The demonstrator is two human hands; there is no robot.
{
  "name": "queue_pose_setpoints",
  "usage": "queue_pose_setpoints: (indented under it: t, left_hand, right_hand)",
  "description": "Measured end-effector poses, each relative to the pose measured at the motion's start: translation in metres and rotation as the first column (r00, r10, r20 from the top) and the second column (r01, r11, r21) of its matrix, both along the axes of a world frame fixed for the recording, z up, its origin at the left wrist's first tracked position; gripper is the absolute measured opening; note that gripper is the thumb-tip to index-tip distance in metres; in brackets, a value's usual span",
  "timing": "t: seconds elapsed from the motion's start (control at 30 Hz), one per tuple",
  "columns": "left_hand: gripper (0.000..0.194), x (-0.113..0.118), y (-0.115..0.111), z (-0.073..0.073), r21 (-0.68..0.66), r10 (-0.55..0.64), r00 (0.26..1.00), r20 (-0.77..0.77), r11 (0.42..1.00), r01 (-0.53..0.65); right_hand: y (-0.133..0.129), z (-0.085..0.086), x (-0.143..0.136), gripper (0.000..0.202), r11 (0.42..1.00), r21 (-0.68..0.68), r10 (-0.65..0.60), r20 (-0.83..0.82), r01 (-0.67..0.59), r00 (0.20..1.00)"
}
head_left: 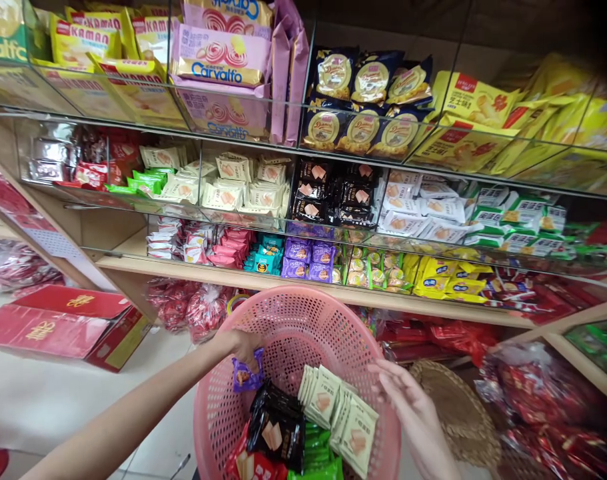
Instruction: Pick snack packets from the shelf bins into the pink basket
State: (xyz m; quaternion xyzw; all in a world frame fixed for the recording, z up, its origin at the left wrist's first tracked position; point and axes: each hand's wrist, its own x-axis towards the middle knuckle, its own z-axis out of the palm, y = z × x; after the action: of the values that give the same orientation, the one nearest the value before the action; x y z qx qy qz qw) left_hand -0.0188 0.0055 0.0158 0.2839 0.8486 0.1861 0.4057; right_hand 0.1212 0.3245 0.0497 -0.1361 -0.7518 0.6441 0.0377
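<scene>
A pink perforated plastic basket (303, 313) stands in front of me. Inside its left wall, my left hand (246, 347) is closed around a purple snack packet (246, 375). My right hand (400, 393) is open, fingers stretched out, at the basket's right rim; whether it touches the rim I cannot tell. In the basket lie black packets (278, 427), rows of cream packets (338, 413), green packets (318, 450) and red packets (256, 463). Similar purple packets (308, 257) fill a compartment on the lowest shelf, just beyond the basket.
Glass-fronted shelves (223, 220) with small packets in compartments cross the view. Larger yellow, lilac and navy bags occupy the top shelf. A red box (66, 327) sits on the floor at left. At right are a round woven lid-like piece (456, 413) and bagged red packets (553, 407).
</scene>
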Motion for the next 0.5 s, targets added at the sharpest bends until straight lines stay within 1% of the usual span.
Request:
queue_pose_setpoints:
  t: [0.1,0.2,0.27,0.4,0.5]
  left_hand:
    - [0.036,-0.001,0.002,-0.003,-0.025,-0.056,0.998,0.033,0.998,0.057]
    - [0.032,-0.001,0.005,-0.005,-0.047,-0.111,0.99,0.089,0.992,0.115]
    - [0.031,-0.001,0.006,-0.006,-0.066,-0.123,0.988,0.094,0.989,0.13]
    - [0.036,0.001,0.008,-0.007,-0.112,-0.114,0.993,0.015,0.987,0.115]
    - [0.048,0.002,0.008,-0.007,-0.121,-0.101,0.992,-0.081,0.989,0.091]
  right_hand:
    - [-0.008,-0.003,-0.003,0.044,0.999,0.016,0.027,0.009,-0.028,1.0]
    - [-0.012,-0.005,-0.008,0.045,0.996,0.063,0.06,-0.022,-0.058,0.998]
    - [-0.013,-0.005,-0.009,0.045,0.995,0.088,0.059,-0.052,-0.054,0.997]
    - [-0.009,-0.003,-0.006,0.047,0.993,0.117,0.013,-0.079,-0.003,0.997]
    - [-0.003,-0.002,-0.002,0.049,0.99,0.137,-0.024,-0.089,0.037,0.996]
